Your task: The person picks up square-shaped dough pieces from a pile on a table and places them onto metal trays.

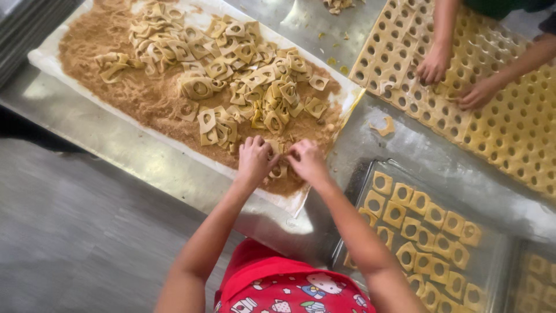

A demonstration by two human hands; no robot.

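Note:
My left hand [255, 157] and my right hand [307, 161] meet over the near end of a white sheet [43, 57] spread with brown crumbs [110, 69]. Both pinch a square dough piece with a round hole [278, 169], pressed into the crumbs between them. A heap of the same cut-out dough squares [243, 69] lies on the crumbs farther up the sheet. To my right, a metal baking tray [362, 174] holds rows of coated square pieces [417, 226].
Another person's two hands [457, 78] work at the top right on a yellow rolled dough sheet [521, 122] cut into squares with holes. A dough scrap [383, 124] lies on the steel table [145, 153]. A second tray [536, 272] shows at the right edge. Grey floor is at left.

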